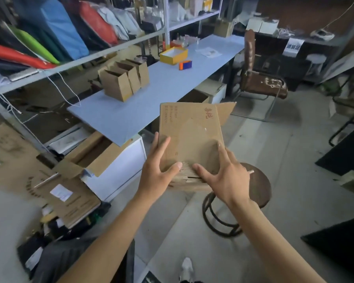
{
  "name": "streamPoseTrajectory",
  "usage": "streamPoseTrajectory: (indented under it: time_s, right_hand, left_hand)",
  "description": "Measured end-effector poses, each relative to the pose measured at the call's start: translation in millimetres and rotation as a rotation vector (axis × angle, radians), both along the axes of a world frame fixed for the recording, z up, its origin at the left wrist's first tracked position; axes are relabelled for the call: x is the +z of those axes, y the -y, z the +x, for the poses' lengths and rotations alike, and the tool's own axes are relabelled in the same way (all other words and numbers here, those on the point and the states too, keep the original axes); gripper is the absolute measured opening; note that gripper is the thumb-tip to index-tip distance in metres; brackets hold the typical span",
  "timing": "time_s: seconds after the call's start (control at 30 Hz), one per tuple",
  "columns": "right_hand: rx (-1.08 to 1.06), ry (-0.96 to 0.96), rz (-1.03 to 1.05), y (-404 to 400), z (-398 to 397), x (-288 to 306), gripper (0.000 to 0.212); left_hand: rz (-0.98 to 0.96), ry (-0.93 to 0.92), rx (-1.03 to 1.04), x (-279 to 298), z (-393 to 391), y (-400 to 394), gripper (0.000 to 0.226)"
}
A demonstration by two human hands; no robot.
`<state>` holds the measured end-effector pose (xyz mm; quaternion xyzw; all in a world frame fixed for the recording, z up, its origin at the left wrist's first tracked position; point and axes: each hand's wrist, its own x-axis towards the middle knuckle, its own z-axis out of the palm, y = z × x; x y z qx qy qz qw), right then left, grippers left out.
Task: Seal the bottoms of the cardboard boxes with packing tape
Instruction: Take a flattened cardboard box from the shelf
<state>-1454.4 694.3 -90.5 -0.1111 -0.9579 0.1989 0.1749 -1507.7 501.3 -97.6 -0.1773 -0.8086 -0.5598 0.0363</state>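
Right, both hands are on a flattened cardboard box (190, 137), held in the air above a round stool (258, 180), just off the near corner of the desk (131, 111). The left hand (157, 172) has its fingers spread along the box's left edge, thumb pressed on the near face, a loose holding grip; the right hand (223, 174) mirrors it, fingers splayed on the right side, thumb at the near edge. One flap sticks out at the far right corner, and no tape shows on this box, so it looks unopened and unsealed. Three folded boxes (124, 80) stand together near the desk's left edge; whether their bottoms are taped I cannot tell. An orange-and-blue tape dispenser (185, 64) waits farther along the desk.
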Motion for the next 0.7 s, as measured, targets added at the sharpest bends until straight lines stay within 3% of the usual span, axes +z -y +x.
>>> streamPoseTrajectory:
  time_s: [0.27, 0.7]
  right_hand:
    - [0.148, 0.009, 0.011, -42, -193, 2, 0.102]
    - [0.121, -0.008, -0.046, -106, -482, -3, 0.098]
  left_hand:
    - [0.013, 0.021, 0.132, -8, -166, -37, 0.073]
    - [-0.006, 0.012, 0.121, -14, -464, -105, 0.072]
